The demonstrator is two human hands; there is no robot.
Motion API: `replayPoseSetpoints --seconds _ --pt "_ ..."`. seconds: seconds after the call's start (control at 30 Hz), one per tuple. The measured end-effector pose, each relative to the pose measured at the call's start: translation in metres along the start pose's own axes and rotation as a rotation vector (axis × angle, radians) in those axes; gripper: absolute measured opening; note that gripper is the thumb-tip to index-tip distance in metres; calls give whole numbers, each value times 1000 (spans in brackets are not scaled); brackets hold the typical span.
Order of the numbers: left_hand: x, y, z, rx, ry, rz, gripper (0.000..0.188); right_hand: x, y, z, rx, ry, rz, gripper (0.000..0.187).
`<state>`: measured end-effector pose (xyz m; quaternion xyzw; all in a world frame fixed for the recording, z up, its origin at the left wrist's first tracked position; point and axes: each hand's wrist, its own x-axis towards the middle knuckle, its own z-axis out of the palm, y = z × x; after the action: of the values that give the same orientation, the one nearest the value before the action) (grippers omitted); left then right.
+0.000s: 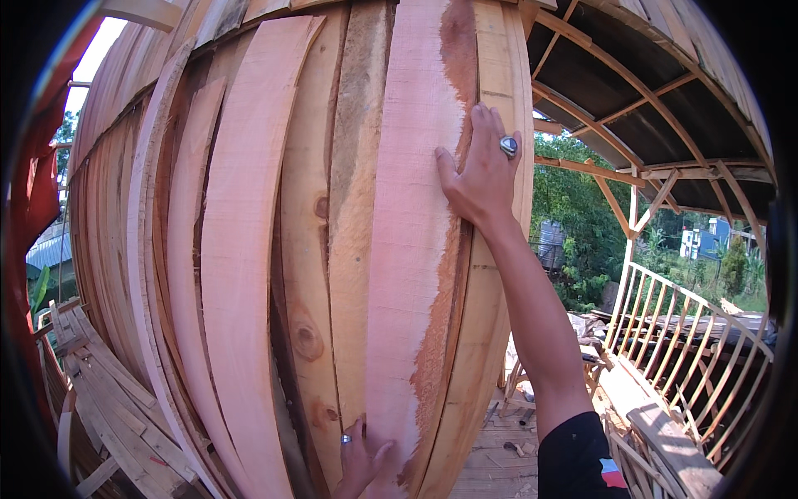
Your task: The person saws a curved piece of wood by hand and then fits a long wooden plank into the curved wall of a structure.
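A tall, upright plank [407,249] with a pale pink sawn face and a rough brown bark edge on its right stands before me among other leaning boards. My right hand [485,170], with a ring on one finger, rests high on the plank's right side. Its thumb is spread on the pink face and its fingers stretch upward over the rough edge. Low down, my left hand [360,459] touches the plank's left edge, thumb spread out over the face; its wrist is cut off by the lower border. Neither hand is wrapped round the wood.
More pink boards [241,249] and a knotty yellowish board [307,316] lean to the left. Scrap timber [125,407] is piled at lower left. On the right are a slatted wooden railing [694,349], a dark curved roof frame [640,83] and a floor [503,457] strewn with offcuts.
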<state>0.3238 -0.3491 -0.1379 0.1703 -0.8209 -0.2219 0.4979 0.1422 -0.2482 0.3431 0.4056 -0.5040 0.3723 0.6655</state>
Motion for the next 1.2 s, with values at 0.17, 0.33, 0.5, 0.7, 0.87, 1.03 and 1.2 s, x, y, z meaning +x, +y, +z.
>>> replayPoseSetpoints --seconds 0.17,0.33,0.5,0.7,0.87,1.03,1.2 --pt "50 6 -30 135 80 271 88 3 -6 1 -15 1 37 72" --pt "104 32 -44 255 223 457 86 5 1 -7 272 1 52 64" --pt "129 13 -23 216 239 533 79 27 -3 -8 924 326 26 61" --pt "128 0 -17 145 240 542 75 26 -14 18 790 121 38 64" --pt "127 -2 -22 169 190 554 77 30 -19 14 650 54 -20 61" --pt "129 -1 -19 168 198 550 76 28 -19 -5 620 45 18 57" --pt "132 -5 -15 188 227 574 75 22 5 -42 706 362 61 44"
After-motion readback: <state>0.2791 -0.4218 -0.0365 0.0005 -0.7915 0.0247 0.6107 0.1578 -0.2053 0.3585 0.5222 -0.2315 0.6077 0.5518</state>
